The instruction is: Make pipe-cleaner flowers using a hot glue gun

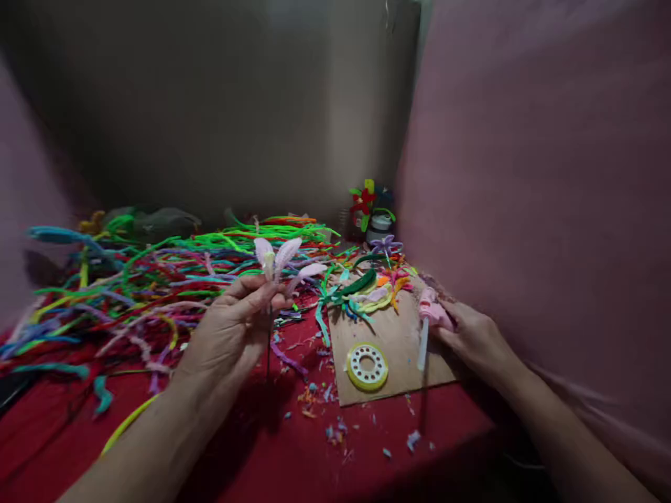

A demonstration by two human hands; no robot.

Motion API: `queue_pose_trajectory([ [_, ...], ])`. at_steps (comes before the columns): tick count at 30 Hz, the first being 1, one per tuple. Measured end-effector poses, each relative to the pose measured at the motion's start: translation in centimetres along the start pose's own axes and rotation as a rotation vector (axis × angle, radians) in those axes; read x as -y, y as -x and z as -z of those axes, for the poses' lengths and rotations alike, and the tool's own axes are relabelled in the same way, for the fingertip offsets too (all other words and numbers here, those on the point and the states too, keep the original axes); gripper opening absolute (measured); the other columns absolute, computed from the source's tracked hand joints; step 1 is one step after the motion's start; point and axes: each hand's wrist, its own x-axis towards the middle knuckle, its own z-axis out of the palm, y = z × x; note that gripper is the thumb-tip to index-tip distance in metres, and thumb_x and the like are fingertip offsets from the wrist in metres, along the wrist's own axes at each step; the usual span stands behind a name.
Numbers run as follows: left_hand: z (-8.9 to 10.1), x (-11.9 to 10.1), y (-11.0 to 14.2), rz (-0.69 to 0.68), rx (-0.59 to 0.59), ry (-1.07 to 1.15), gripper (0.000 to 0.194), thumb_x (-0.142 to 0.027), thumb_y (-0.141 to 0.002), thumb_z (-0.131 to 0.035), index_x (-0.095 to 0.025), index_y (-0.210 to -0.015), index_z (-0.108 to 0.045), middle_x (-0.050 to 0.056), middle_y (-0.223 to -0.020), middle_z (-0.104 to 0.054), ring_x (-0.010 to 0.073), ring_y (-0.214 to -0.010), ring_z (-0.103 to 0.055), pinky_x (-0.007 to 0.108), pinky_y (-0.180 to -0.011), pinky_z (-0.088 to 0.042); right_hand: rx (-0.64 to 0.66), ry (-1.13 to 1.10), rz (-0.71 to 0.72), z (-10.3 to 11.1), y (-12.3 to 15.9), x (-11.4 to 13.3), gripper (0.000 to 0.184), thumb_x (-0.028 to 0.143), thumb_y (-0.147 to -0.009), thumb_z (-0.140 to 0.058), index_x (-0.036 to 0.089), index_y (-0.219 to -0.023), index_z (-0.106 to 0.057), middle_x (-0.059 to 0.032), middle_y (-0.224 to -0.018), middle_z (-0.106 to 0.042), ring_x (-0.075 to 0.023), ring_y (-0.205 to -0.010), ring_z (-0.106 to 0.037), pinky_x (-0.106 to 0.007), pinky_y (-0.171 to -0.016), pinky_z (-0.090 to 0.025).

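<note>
Between the fingertips of my left hand [244, 314] is a pipe cleaner flower [287, 255] with pale pink petals and a yellowish centre. Its thin dark stem points straight down below the fingers. My right hand [474, 335] is closed around a pink glue gun [430, 307] at the right edge of the cardboard. A whitish glue stick [422, 346] sticks out of the gun toward me. On the cardboard [403, 349], between the hands, lies a roll of yellow tape [367, 367] with a white core.
A large heap of coloured pipe cleaners [172, 272] covers the left and back of the red tabletop [293, 447]. Cut petals and leaves [372, 293] lie on the cardboard's far part. Behind stand a red flower [363, 201] and a pale jar [381, 225]. A pink wall [545, 195] borders the right.
</note>
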Motion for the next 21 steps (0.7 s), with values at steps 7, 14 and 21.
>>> queue_pose_trajectory([
  [7, -0.3, 0.2, 0.4, 0.030, 0.008, 0.010, 0.019, 0.004, -0.070, -0.055, -0.013, -0.061, -0.060, 0.003, -0.060, -0.065, 0.0079, -0.051, -0.062, 0.011, -0.052, -0.051, 0.124, 0.106, 0.049, 1.7, -0.9, 1.5, 0.037, 0.025, -0.082, -0.044, 0.010, -0.113, -0.057, -0.0172, -0.099, -0.062, -0.0281, -0.088, -0.059, -0.036, -0.070, -0.044],
  [14, -1.4, 0.4, 2.0, 0.101, 0.055, 0.076, 0.018, 0.005, -0.068, -0.056, -0.012, -0.064, -0.062, 0.004, -0.062, -0.065, 0.0080, -0.052, -0.062, 0.010, -0.049, -0.049, 0.202, -1.053, -0.021, 2.4, -0.8, 13.1, 0.024, 0.030, -0.077, -0.054, 0.017, -0.090, -0.069, -0.0057, -0.076, -0.064, -0.0139, -0.062, -0.054, -0.028, -0.057, -0.042],
  [21, -1.3, 0.8, 2.7, 0.140, 0.156, 0.075, 0.014, 0.000, -0.063, -0.067, -0.013, -0.063, -0.063, 0.002, -0.060, -0.065, 0.0063, -0.050, -0.059, 0.010, -0.050, -0.049, 0.262, -2.070, -0.283, 0.0, -2.5, 19.8, 0.012, 0.021, -0.062, -0.072, 0.013, -0.070, -0.069, 0.0004, -0.063, -0.059, -0.0051, -0.049, -0.044, -0.019, -0.045, -0.032],
])
